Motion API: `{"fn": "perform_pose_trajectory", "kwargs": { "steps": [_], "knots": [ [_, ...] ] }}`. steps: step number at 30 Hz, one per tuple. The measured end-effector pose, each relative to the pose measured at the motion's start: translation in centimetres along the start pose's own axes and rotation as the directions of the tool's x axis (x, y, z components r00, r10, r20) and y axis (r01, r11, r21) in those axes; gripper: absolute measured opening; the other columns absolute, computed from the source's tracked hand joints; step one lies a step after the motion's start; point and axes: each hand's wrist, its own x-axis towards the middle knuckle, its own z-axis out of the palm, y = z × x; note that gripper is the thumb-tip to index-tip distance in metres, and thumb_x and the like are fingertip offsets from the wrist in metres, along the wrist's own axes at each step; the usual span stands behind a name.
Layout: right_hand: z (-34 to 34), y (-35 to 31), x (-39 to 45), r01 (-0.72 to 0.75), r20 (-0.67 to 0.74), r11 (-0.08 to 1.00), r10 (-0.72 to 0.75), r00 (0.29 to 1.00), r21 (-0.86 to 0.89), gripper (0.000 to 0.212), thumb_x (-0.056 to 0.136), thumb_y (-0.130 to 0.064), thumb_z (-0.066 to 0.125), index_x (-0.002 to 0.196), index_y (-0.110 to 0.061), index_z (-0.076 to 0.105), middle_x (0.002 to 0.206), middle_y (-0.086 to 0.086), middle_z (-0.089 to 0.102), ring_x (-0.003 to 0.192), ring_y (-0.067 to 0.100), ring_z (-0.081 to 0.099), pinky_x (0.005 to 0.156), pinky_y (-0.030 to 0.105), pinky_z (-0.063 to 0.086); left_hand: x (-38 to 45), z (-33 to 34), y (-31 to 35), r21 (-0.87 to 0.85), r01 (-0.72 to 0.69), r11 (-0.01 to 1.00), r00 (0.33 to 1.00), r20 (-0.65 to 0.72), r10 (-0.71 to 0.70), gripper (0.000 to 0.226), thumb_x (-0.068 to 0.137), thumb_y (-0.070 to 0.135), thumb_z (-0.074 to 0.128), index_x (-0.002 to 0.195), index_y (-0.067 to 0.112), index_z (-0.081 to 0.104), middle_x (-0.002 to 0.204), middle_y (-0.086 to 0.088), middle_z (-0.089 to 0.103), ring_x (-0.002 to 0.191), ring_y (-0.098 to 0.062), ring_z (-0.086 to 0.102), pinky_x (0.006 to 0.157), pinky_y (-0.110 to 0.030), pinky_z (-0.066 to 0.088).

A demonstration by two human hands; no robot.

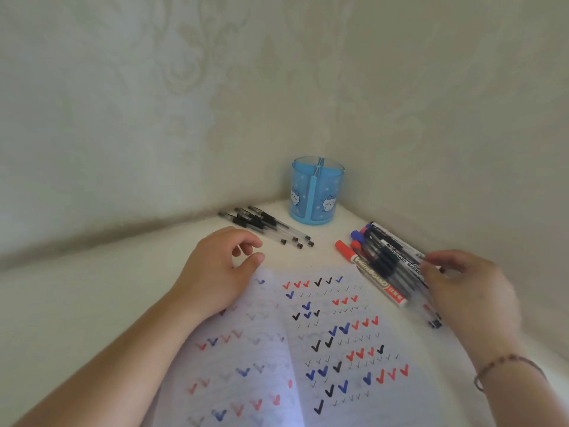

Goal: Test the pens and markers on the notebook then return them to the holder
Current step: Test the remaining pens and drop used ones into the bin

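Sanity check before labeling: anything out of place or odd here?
Nothing damaged or spilled. The holder looks empty: pens lie loose to its left, markers piled to its right under the right hand.

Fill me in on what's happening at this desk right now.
A person is testing pens on an open notebook already covered in red, blue and black ticks. The left hand rests on the top of the left page, holding nothing. The right hand reaches into the pile of whiteboard markers. Black pens lie beside the empty blue holder.
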Motion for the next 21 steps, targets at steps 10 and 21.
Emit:
{"fn": "perform_pose_trajectory", "kwargs": {
  "steps": [10,21],
  "knots": [
    [9.1,-11.2,-0.7,0.657,0.502,0.723,-0.494,0.709,-0.216,0.023,0.09,-0.05,0.052,0.105,-0.038,0.066,0.098,-0.015,0.065,0.084,0.011,0.061,0.072,0.033,0.056,0.2,0.0,-0.7,0.031,0.033,0.999,0.999,0.004,-0.033,0.005,0.086,0.026,0.067,0.091,0.028,0.067,0.076,0.014,0.058,0.078,-0.009,0.054,0.078,-0.028,0.046],
    [12.2,-12.2,0.0,0.725,0.496,0.638,-0.556,0.667,-0.26,0.022,0.091,-0.049,0.053,0.093,-0.028,0.062,0.1,-0.005,0.058,0.086,0.019,0.059,0.067,0.031,0.046,0.4,0.1,-0.6,0.03,0.006,1.0,1.0,0.01,-0.007,0.008,0.087,0.028,0.068,0.095,0.026,0.068,0.081,0.012,0.061,0.084,-0.009,0.051,0.079,-0.024,0.041]
  ]
}}
